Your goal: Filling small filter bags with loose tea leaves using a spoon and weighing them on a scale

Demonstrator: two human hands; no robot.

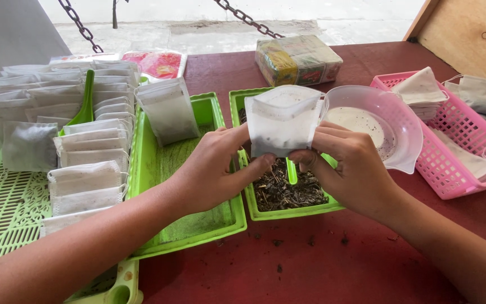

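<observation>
1. Looking down through the head camera, both hands meet over a dark red table [322,264], with a small white bag [283,120] pinched between them.
2. The left hand [212,169] is closed on the bag's lower left edge, thumb in front and fingers curled behind.
3. The right hand [351,166] is closed on the lower right edge, fingertips folded over the front of the bag.
4. The bag is held upright, just above a small green tray [237,101] of dark dried leaves [285,188]. Its mouth gapes open at the top.
5. Handling, as a judgement: the bag looks like thin, soft filter cloth, very light and limp. It would crumple or spill if squeezed in the middle, so the side edges or the top hem are the places to hold it. Faint specks show through the cloth, but how full it is cannot be told.
6. Touching the bag's right side is a clear pink bowl [392,121] with pale residue inside.
7. Right of the bowl, a pink basket [451,174] holds more flat white bags.
8. Left of the hands, a larger green tray [220,217] carries one bag propped upright at its far end.
9. Farther left, a green slotted tray [1,214] holds rows of bags standing on edge, with a green scoop [85,101] stuck among them.
10. At the table's far edge lie a wrapped packet [298,59] and a red pouch [156,63], and two chains [80,25] hang behind.
</observation>
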